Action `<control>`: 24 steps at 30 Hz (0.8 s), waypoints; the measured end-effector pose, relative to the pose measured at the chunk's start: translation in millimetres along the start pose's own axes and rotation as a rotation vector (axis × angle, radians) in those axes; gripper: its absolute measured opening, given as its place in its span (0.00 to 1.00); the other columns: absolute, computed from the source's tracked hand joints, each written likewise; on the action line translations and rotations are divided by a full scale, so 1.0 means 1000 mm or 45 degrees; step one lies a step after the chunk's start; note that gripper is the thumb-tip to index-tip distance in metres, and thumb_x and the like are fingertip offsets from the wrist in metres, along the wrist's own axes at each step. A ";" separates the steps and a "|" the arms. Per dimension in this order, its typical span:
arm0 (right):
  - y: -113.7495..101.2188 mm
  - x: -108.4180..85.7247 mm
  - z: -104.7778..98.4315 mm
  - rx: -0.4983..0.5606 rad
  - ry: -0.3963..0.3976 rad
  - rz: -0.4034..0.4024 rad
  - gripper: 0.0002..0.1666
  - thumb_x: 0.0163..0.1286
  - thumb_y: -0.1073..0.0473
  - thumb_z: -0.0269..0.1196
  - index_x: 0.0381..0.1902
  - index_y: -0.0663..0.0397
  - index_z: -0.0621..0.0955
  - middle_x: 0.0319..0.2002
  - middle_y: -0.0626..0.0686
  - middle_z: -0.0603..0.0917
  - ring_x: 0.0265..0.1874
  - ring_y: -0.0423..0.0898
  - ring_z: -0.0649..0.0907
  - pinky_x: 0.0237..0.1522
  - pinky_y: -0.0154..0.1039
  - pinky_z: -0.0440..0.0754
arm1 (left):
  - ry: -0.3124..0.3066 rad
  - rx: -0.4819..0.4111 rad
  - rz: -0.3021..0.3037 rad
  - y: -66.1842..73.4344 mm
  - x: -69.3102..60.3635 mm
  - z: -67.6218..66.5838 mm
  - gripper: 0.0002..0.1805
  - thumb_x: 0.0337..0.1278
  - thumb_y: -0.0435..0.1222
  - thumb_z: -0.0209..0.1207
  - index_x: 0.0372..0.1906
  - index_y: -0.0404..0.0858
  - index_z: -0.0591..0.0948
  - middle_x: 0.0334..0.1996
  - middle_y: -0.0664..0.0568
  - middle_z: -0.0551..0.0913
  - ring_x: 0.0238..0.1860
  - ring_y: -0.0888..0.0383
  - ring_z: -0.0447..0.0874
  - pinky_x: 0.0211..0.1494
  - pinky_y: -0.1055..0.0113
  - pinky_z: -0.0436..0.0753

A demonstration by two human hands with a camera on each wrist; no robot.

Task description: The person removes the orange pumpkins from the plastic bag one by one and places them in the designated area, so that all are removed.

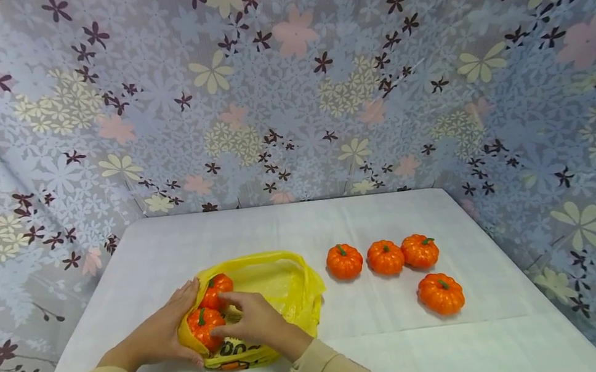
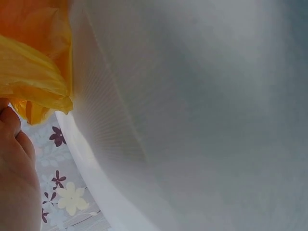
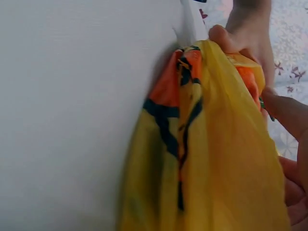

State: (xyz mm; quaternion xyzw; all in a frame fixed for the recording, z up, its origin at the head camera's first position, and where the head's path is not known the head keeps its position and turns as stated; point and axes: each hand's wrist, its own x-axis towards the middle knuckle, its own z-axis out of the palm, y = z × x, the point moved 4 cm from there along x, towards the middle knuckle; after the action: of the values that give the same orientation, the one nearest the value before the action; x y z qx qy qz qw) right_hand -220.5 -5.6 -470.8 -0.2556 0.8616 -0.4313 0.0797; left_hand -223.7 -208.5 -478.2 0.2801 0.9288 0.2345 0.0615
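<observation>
A yellow plastic bag [image 1: 293, 286] with dark printing lies on the table, its mouth spread upward. Two small orange toy pumpkins with green stems, a far one [image 1: 215, 290] and a near one [image 1: 202, 329], sit at its left side. My left hand [image 1: 162, 334] rests against the bag's outer left wall, beside them. Reaching over the bag's mouth, my right hand [image 1: 261, 322] touches the pumpkins with fingers and thumb spread apart. In the right wrist view, the bag [image 3: 231, 144] hides most of one pumpkin [image 3: 248, 84]. The left wrist view shows bag film [image 2: 33, 72] by the left hand.
Right of the bag, several more orange pumpkins stand on the white table [image 1: 386, 355]: one [image 1: 344, 262] nearest the bag, a touching pair [image 1: 386, 258], and one [image 1: 441, 295] closer to the front. A floral cloth [image 1: 286, 88] hangs behind the table.
</observation>
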 end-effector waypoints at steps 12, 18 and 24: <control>0.004 0.005 0.016 0.133 -0.024 0.072 0.33 0.60 0.43 0.75 0.59 0.52 0.83 0.51 0.40 0.84 0.45 0.33 0.83 0.46 0.27 0.81 | -0.012 -0.021 -0.014 -0.004 0.000 0.000 0.80 0.24 0.70 0.74 0.81 0.37 0.44 0.81 0.43 0.43 0.79 0.40 0.43 0.75 0.41 0.52; 0.004 0.004 0.020 0.221 -0.046 0.130 0.38 0.52 0.48 0.81 0.59 0.51 0.80 0.50 0.39 0.83 0.44 0.33 0.83 0.44 0.28 0.83 | -0.009 -0.025 -0.015 -0.003 0.000 0.000 0.80 0.24 0.70 0.74 0.82 0.38 0.44 0.81 0.43 0.43 0.79 0.39 0.43 0.75 0.41 0.52; -0.001 0.006 0.019 0.201 -0.053 0.088 0.38 0.53 0.50 0.80 0.62 0.48 0.81 0.51 0.38 0.82 0.43 0.33 0.82 0.43 0.27 0.82 | -0.012 -0.011 -0.014 -0.003 0.000 -0.002 0.81 0.24 0.70 0.74 0.81 0.37 0.44 0.81 0.42 0.43 0.78 0.39 0.43 0.75 0.41 0.53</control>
State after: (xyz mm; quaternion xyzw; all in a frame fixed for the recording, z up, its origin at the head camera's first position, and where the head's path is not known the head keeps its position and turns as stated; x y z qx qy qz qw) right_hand -218.2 -22.4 -481.1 -0.2277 0.8313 -0.4895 0.1323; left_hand -225.0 -211.5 -477.8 0.2760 0.9290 0.2370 0.0684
